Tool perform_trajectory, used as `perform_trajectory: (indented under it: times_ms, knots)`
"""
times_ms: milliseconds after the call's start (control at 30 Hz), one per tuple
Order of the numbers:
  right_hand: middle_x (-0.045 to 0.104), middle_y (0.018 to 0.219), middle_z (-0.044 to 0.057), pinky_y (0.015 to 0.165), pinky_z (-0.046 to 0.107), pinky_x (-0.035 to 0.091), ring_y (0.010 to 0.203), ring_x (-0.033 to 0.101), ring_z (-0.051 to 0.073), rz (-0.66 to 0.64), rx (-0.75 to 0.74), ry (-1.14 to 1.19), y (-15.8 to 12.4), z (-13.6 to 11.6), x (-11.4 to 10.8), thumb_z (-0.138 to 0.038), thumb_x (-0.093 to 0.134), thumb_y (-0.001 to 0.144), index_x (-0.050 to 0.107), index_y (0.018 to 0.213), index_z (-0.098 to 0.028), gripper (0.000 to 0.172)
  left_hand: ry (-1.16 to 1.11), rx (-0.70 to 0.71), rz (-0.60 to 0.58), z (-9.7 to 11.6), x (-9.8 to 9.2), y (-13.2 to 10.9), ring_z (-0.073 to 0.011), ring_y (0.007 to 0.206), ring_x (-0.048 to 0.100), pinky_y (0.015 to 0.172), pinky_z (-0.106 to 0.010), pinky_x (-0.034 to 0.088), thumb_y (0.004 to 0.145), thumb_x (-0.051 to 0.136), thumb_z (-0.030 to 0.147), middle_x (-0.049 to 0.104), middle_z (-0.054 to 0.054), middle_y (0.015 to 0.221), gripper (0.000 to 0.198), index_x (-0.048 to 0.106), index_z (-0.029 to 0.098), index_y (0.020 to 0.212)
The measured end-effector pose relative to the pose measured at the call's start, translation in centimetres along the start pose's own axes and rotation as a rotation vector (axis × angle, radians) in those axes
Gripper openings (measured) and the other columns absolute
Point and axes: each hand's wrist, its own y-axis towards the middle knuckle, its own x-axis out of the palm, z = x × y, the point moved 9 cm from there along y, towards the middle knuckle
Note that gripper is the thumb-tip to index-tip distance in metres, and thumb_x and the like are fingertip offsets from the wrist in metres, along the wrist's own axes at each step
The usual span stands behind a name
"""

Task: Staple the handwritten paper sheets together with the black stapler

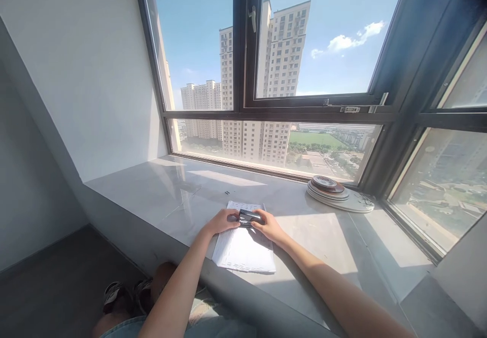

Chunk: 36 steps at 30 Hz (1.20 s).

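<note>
A small black and silver device (250, 216), perhaps a stapler, is held level between my two hands above white papers. My left hand (223, 222) pinches its left end with thumb and fingers. At its right end, my right hand (269, 226) grips it the same way. Beneath lie the white papers (247, 250), with rows of dark marks along the top and bottom, near the front edge of the grey sill. The device's underside is partly hidden by my fingers.
A stack of round plates or discs (329, 188) stands at the right by the window frame. Small dark bits (227, 192) lie beyond the papers. The grey sill (152, 191) ends at a front edge above my legs.
</note>
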Motion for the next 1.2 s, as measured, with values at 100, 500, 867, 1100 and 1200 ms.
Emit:
perform_trajectory:
  times_ms: [100,500,867,1100,1200]
  knots:
    - [0.073,0.106,0.006,0.082,0.033,0.050,0.091,0.065,0.022,-0.007,0.014,0.034,-0.1,-0.3,-0.2,-0.035,0.061,0.083,0.067,0.114,-0.021,0.035,0.000,-0.001,-0.004,0.2,0.0,0.0,-0.0262,0.105,0.068,0.094,-0.034,0.050,0.085,0.069,0.040,0.075,-0.006,0.108,0.029,0.074,0.021,0.106]
    - [0.073,0.109,0.008,0.094,0.038,0.048,0.108,0.061,0.029,0.083,0.071,0.309,0.2,1.0,-1.6,-0.025,0.042,0.069,0.073,0.095,-0.019,0.041,0.008,-0.007,0.005,-0.6,0.0,0.2,-0.0270,0.107,0.067,0.097,-0.035,0.048,0.080,0.074,0.035,0.075,-0.005,0.111,0.032,0.073,0.022,0.109]
    - [0.074,0.113,0.010,0.092,0.042,0.052,0.108,0.066,0.030,-0.004,0.091,0.524,0.6,1.6,-0.8,-0.025,0.046,0.063,0.076,0.101,-0.020,0.048,0.049,-0.049,0.035,-2.5,0.1,0.3,-0.0297,0.121,0.061,0.104,-0.037,0.048,0.073,0.081,0.040,0.062,-0.009,0.136,0.066,0.062,0.024,0.134]
    - [0.074,0.112,0.010,0.090,0.040,0.051,0.103,0.066,0.029,-0.006,0.136,0.445,0.5,1.5,-0.7,-0.026,0.045,0.068,0.075,0.103,-0.018,0.047,0.061,-0.048,0.004,-2.1,0.2,0.1,-0.0297,0.117,0.061,0.101,-0.038,0.048,0.075,0.080,0.040,0.062,-0.010,0.135,0.066,0.059,0.024,0.135]
    - [0.074,0.106,0.008,0.089,0.037,0.049,0.100,0.065,0.027,0.061,0.106,0.307,0.4,0.9,-1.0,-0.032,0.048,0.078,0.075,0.099,-0.019,0.037,0.082,-0.050,0.021,-1.7,-0.1,0.0,-0.0300,0.114,0.062,0.098,-0.038,0.049,0.078,0.077,0.042,0.065,-0.011,0.126,0.057,0.063,0.022,0.129]
